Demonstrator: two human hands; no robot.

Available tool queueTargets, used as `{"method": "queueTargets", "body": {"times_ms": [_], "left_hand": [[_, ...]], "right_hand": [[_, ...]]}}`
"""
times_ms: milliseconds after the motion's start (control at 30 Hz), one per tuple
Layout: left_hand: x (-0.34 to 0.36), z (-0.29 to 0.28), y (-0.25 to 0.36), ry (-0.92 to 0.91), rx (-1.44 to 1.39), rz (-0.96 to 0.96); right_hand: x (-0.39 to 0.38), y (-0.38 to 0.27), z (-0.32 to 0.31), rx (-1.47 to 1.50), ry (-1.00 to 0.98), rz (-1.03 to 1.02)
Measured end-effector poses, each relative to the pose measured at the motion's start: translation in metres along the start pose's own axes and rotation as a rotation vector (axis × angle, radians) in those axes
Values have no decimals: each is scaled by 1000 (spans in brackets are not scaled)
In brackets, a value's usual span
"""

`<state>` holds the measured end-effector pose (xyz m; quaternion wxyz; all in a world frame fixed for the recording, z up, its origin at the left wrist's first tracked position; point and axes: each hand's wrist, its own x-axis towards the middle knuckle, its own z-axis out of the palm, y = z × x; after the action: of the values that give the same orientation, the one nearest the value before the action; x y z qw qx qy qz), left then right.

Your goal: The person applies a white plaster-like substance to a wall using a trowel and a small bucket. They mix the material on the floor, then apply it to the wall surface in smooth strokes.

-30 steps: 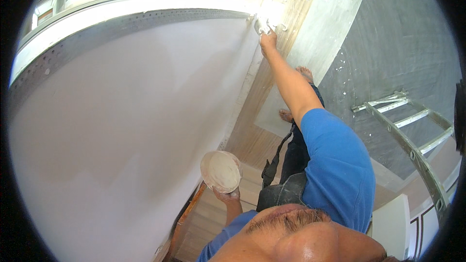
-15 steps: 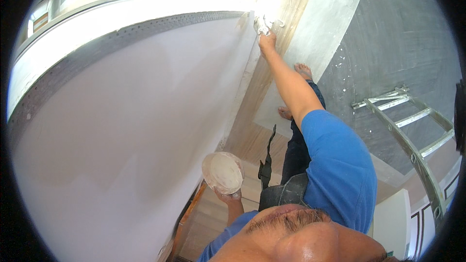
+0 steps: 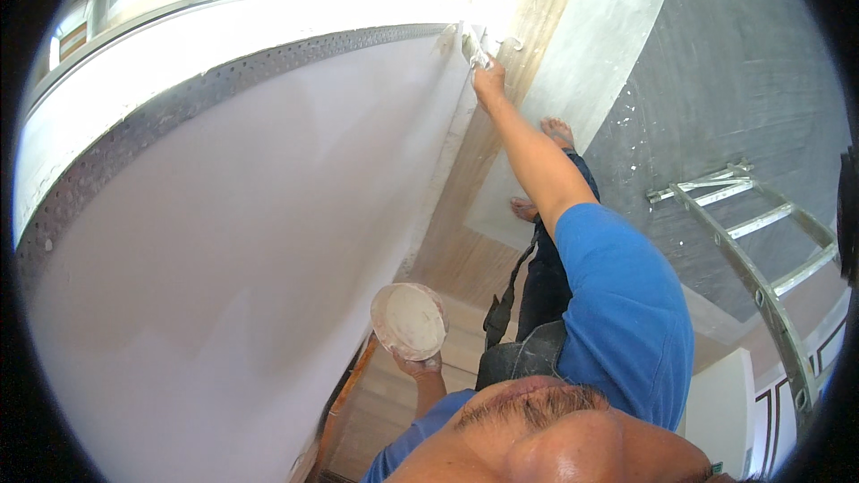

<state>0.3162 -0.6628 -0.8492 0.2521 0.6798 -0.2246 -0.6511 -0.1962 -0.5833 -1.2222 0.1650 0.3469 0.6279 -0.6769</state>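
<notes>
Pale wall (image 3: pixel 242 233) looked partway done, I'd guess
Right hand (image 3: pixel 489 80) had its grip pinched on a smeared tool (image 3: pixel 472 48) at the wall's far corner; left hand (image 3: pixel 420 364) clasped a bowl (image 3: pixel 378 311) of paste (image 3: pixel 414 322) nearer. Edge strip (image 3: pixel 224 72) showed holes, so probably needed covering.

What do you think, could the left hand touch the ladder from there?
Probably not. The left hand holds a round bowl near the pale wall, and the ladder is off to the right, with the person's body in between.
</notes>
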Motion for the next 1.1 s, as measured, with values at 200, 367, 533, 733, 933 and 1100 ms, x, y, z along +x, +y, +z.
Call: {"method": "queueTargets", "body": {"times_ms": [200, 367, 533, 733, 933, 1100], "left_hand": [[3, -11, 3, -4, -7, 4], [7, -7, -1, -11, -29, 1], [5, -1, 1, -22, -8, 18], [1, -9, -1, -26, -6, 43], [-5, -16, -2, 10, 6, 56], [-2, -12, -1, 2, -3, 34]], "right_hand": [[-9, -9, 27, -152, 8, 9], [-34, 16, -2, -177, -101, -37], [-11, 8, 0, -46, 6, -5], [-12, -16, 50, -182, 109, -96], [-26, 12, 58, -430, -63, -170], [-49, 70, -2, -408, -169, -208]]}}
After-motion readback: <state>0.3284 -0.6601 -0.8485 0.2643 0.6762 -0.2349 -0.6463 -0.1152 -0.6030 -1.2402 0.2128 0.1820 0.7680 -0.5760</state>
